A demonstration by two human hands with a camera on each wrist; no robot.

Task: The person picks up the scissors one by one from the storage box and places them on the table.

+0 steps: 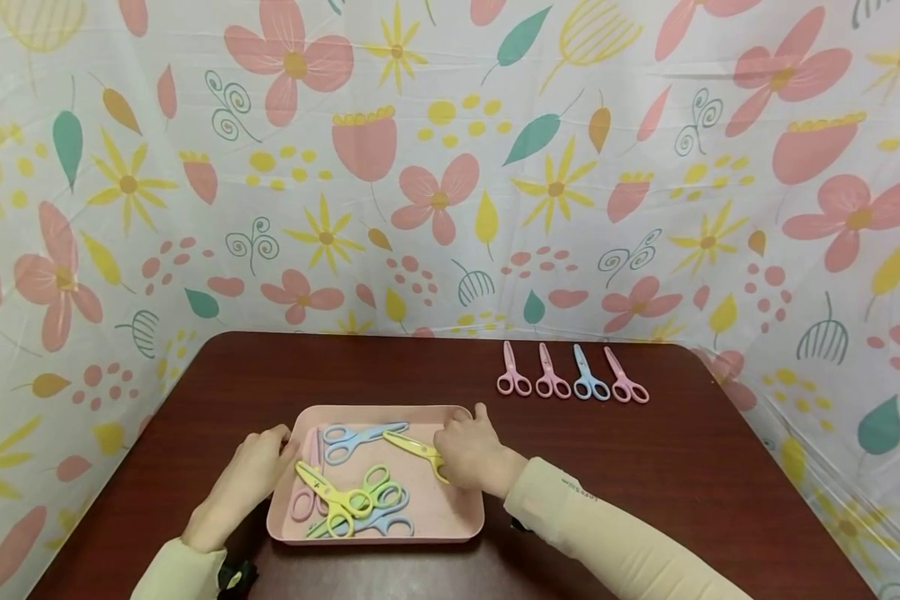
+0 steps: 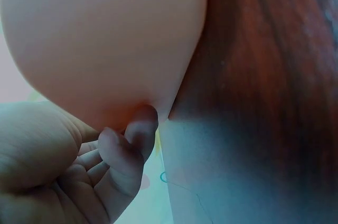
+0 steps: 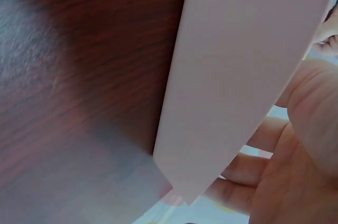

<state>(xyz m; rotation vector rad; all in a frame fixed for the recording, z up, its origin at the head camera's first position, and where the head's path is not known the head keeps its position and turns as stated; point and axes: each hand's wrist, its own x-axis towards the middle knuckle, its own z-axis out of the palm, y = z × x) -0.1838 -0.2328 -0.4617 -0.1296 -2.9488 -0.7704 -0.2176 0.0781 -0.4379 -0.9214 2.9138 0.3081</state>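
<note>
A shallow pink tray [image 1: 450, 527] lies on the table with several pairs of children's plastic scissors in it. At its left end my left hand [image 1: 249, 471] grips the wall, curled fingertips on the outer side in the left wrist view. My right hand [image 1: 471, 450] reaches inside the right end, fingers bent down around the handle of yellow scissors [image 1: 411, 445]; that handle is partly hidden. Blue scissors [image 1: 360, 437] lie at the tray's back. Front left, another yellow pair [image 1: 333, 498] overlaps green scissors [image 1: 378, 483], blue scissors [image 1: 392, 523] and pink scissors [image 1: 315, 450].
Beyond the tray, at the back right, several scissors stand in a row, blades pointing away: pink scissors [image 1: 513, 379], more pink ones, and a blue pair [image 1: 589, 383] among them. The dark wooden table [image 1: 645, 475] ends at a flowered cloth [image 1: 435, 167].
</note>
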